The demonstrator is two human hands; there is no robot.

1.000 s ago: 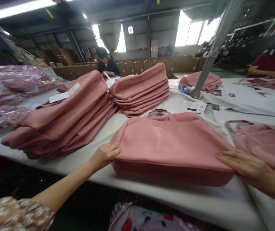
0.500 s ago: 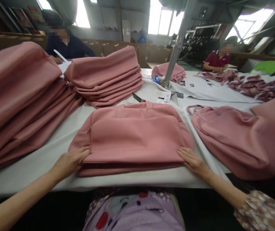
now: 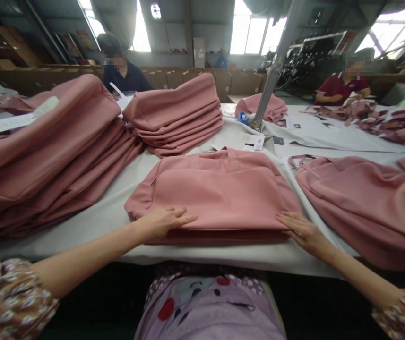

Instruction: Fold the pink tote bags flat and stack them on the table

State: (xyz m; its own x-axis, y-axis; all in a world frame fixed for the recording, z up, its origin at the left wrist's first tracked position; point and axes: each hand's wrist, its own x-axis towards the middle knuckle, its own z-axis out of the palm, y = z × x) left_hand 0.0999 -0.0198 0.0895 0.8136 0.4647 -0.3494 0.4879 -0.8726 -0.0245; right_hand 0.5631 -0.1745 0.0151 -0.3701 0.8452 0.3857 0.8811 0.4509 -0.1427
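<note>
Laid flat near the front edge of a pale grey, cloth-covered surface: a dusty-pink, soft-fabric bag, turned with fabric handles to the far side, perhaps to leave the straight side within easy reach. Across its near left part, the left hand, palm down, fingers extended and slightly spread; at its near right corner, the right hand, fingers straight and close together. Apparently resting rather than gripping, probably to flatten the fabric and hold it square. Hard to make out: both thumbs, also whether a fold or a second layer in the shadowed band below the near edge. To the left, a leaning stack of dusty-pink fabric bags, cut off at the frame; beyond, a smaller, neater pink stack, seemingly piled flat to save room. Just to the right, a slumped pink fabric bag, also cut off. Farther out, printed white cards, too small to read, and a grey metal post, partly hiding a pink bundle.
</note>
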